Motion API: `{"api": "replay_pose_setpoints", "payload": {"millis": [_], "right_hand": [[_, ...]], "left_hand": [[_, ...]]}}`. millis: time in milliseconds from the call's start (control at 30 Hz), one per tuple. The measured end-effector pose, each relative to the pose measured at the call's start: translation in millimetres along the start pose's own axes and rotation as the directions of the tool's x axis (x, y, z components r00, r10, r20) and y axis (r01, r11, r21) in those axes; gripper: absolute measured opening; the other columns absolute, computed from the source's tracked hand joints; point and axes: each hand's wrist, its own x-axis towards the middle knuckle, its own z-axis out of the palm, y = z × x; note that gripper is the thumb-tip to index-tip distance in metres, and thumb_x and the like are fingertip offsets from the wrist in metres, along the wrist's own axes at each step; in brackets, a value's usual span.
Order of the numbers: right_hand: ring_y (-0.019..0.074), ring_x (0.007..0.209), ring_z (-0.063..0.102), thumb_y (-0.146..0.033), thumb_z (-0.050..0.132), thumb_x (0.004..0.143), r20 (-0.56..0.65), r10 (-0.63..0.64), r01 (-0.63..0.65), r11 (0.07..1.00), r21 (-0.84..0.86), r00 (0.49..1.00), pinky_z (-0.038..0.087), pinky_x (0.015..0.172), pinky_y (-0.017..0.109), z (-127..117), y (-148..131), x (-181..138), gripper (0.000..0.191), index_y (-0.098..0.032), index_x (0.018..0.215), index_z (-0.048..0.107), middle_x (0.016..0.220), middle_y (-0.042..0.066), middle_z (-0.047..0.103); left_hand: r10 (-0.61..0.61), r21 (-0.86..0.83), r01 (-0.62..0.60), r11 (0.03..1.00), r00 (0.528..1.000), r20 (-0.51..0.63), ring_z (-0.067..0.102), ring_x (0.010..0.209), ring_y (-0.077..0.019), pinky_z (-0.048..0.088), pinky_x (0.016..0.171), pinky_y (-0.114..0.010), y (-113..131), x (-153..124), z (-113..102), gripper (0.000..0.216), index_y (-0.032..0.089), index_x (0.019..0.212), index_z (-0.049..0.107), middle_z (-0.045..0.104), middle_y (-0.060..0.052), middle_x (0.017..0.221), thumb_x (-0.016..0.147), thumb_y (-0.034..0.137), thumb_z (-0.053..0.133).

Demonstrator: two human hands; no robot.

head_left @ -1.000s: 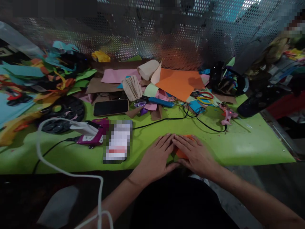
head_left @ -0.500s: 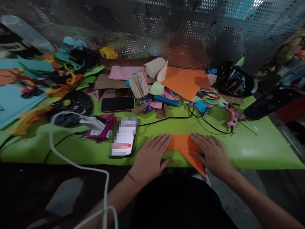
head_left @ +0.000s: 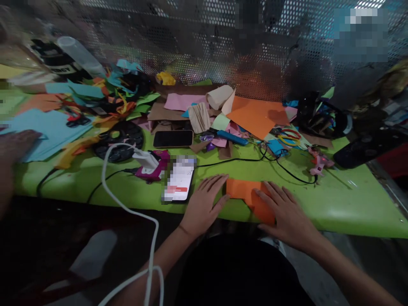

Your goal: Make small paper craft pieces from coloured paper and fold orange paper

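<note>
A folded piece of orange paper (head_left: 244, 190) lies at the front edge of the green tabletop between my hands. My left hand (head_left: 207, 199) rests flat with fingers stretched out, its fingertips and thumb at the paper's left end. Over the right part of the paper, my right hand (head_left: 285, 210) is spread, fingers apart and pressing on it; part of the paper is hidden beneath. Just left of my left hand lies a phone (head_left: 180, 180) with its screen lit.
Coloured paper scraps (head_left: 178, 102) and a large orange sheet (head_left: 255, 114) lie along the back. A power adapter (head_left: 151, 165), a yellow glue gun (head_left: 75, 151), a pink glue gun (head_left: 320, 161) and a dark bottle (head_left: 369, 146) surround the work spot. Another person's hand (head_left: 22, 142) is at far left.
The orange paper's lower point no longer hangs past the table edge; that part is now folded up under my right hand. The view has turned left, and another person's hand has appeared.
</note>
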Motion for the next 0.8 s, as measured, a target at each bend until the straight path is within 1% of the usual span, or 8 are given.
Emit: {"api": "replay_pose_setpoints", "payload": {"millis": [167,300,367,433,500,600,667,800], "right_hand": [[0.0307,0.135,0.051,-0.026,0.054,0.089,-0.1,-0.029,0.033,0.999,0.042,0.995,0.04,0.109,0.057,1,4,-4,0.057,-0.027,0.146,0.046,0.148,0.011,0.053],[0.0264,0.122,0.063,-0.024,0.047,0.095,-0.281,-0.023,0.05,0.995,0.09,0.959,0.044,0.106,0.052,0,16,-1,0.044,-0.026,0.138,0.053,0.132,0.01,0.066],[0.0253,0.12,0.064,-0.025,0.046,0.097,-0.361,-0.004,0.043,0.994,0.101,0.933,0.045,0.105,0.05,-2,18,4,0.041,-0.024,0.138,0.052,0.132,0.01,0.066],[0.0249,0.12,0.064,-0.026,0.046,0.098,-0.391,-0.002,0.045,0.994,0.102,0.921,0.045,0.104,0.049,-4,14,11,0.041,-0.023,0.138,0.051,0.134,0.011,0.065],[0.025,0.123,0.062,-0.026,0.047,0.097,-0.369,-0.021,0.059,0.994,0.091,0.929,0.044,0.105,0.049,-5,7,19,0.043,-0.023,0.14,0.049,0.137,0.01,0.063],[0.0267,0.129,0.057,-0.025,0.048,0.094,-0.323,-0.049,0.07,0.996,0.054,0.945,0.041,0.108,0.051,-6,-6,30,0.052,-0.023,0.146,0.043,0.143,0.01,0.058],[0.029,0.132,0.053,-0.03,0.051,0.092,-0.292,-0.055,0.068,0.997,0.032,0.955,0.038,0.109,0.053,-8,-11,36,0.06,-0.022,0.15,0.039,0.148,0.011,0.053],[0.0334,0.136,0.048,-0.055,0.055,0.089,-0.241,-0.086,0.1,0.994,0.047,0.967,0.036,0.11,0.056,-14,-9,44,0.073,-0.018,0.15,0.039,0.153,0.016,0.044]], "left_hand": [[-0.145,-0.315,0.099,0.944,0.981,-0.128,0.045,0.138,-0.0236,0.038,0.115,-0.046,-3,0,5,0.052,0.022,0.147,0.04,0.05,-0.012,0.149,0.099,0.042,0.046],[-0.325,-0.671,0.143,0.728,0.933,-0.154,0.057,0.126,-0.0233,0.047,0.107,-0.044,-3,6,14,0.049,0.02,0.141,0.044,0.055,-0.015,0.142,0.096,0.04,0.05],[-0.386,-0.801,0.17,0.574,0.919,-0.081,0.061,0.122,-0.024,0.049,0.104,-0.044,4,11,17,0.05,0.018,0.137,0.046,0.06,-0.016,0.134,0.093,0.042,0.053],[-0.377,-0.886,0.208,0.414,0.925,0.041,0.059,0.125,-0.0255,0.046,0.108,-0.045,15,18,20,0.054,0.018,0.136,0.048,0.062,-0.016,0.134,0.089,0.043,0.058],[-0.313,-0.934,0.245,0.259,0.936,0.159,0.053,0.133,-0.0263,0.041,0.113,-0.045,29,27,22,0.059,0.02,0.137,0.049,0.058,-0.015,0.141,0.085,0.044,0.064],[-0.278,-0.963,0.258,0.077,0.933,0.228,0.052,0.134,-0.0256,0.038,0.116,-0.044,45,41,27,0.062,0.025,0.139,0.049,0.058,-0.011,0.142,0.083,0.042,0.069],[-0.288,-0.967,0.255,0.031,0.928,0.235,0.057,0.129,-0.0246,0.04,0.115,-0.045,51,51,29,0.056,0.026,0.139,0.049,0.061,-0.009,0.139,0.087,0.038,0.063],[-0.322,-0.957,0.274,0.092,0.918,0.232,0.062,0.123,-0.0249,0.049,0.107,-0.043,53,69,31,0.037,0.021,0.129,0.058,0.066,-0.009,0.131,0.096,0.032,0.044]]}}
